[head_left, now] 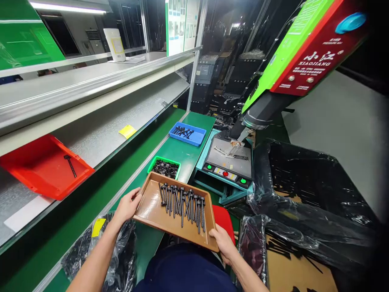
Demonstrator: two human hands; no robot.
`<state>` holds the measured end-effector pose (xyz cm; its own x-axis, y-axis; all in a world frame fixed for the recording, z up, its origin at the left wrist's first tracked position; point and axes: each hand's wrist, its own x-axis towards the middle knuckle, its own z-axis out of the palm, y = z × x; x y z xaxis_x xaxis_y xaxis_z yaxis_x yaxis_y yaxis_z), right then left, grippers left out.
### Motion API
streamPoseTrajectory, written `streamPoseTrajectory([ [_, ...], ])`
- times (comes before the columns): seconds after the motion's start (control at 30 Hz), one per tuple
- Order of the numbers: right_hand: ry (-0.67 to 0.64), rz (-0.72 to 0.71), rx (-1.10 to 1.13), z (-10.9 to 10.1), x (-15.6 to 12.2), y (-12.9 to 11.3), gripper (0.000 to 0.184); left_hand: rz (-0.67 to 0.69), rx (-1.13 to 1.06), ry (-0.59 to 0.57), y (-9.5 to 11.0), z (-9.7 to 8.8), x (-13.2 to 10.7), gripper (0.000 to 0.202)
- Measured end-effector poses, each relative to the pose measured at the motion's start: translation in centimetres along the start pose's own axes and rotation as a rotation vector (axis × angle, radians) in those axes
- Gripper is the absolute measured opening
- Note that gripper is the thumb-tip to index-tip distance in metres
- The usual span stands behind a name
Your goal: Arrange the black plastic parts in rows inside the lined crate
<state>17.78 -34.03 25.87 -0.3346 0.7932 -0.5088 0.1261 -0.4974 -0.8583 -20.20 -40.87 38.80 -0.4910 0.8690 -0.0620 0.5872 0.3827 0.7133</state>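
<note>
Between my two hands is a brown tray (152, 202), tilted slightly and raised in front of my body. Several black rod-like parts with round heads (182, 202) lie side by side in it, mostly toward its middle and right. My left hand (129, 206) grips the tray's left end, fingers closed over the rim. At the lower right corner, my right hand (223, 242) pinches the edge with the thumb on top. Just beyond the tray's far edge is a green bin (180, 165) full of small black pieces, its near part hidden by the tray.
A blue tray (197, 138) with black rods sits farther along the green bench. To the right stands a press machine (232, 158) with buttons. Black plastic-lined boxes (319, 162) are at far right. A red bin (57, 174) rests on the left shelf; a red stool (223, 217) is below.
</note>
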Motion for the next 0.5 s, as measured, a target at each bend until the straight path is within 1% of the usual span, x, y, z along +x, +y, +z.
streamPoseTrajectory([
  [0.07, -0.042, 0.007, 0.047, -0.6, 2.4, -1.9, 0.021, -0.051, -0.158, 0.082, -2.0, 0.6, 1.1, 0.061],
  [0.1, -0.047, 0.014, 0.062, -0.9, 3.8, -2.9, 0.022, -0.08, -0.201, 0.116, -2.9, 0.9, 1.6, 0.063],
  [0.17, -0.043, 0.051, 0.085, -1.3, 7.2, -5.0, 0.026, -0.149, -0.232, 0.166, -4.6, 1.6, 2.5, 0.066],
  [0.23, -0.001, 0.084, 0.09, -1.5, 11.2, -6.8, 0.031, -0.24, -0.245, 0.212, -6.3, 2.9, 3.1, 0.07],
  [0.33, 0.117, 0.053, 0.073, -1.3, 18.3, -9.1, 0.031, -0.383, -0.292, 0.262, -8.5, 6.0, 3.1, 0.077],
  [0.4, 0.185, 0.019, 0.059, -0.9, 23.3, -10.3, 0.029, -0.47, -0.334, 0.239, -9.4, 8.5, 2.5, 0.079],
  [0.5, 0.24, 0.006, 0.019, 0.0, 30.6, -11.7, 0.027, -0.571, -0.394, 0.215, -10.3, 12.0, 0.9, 0.073],
])
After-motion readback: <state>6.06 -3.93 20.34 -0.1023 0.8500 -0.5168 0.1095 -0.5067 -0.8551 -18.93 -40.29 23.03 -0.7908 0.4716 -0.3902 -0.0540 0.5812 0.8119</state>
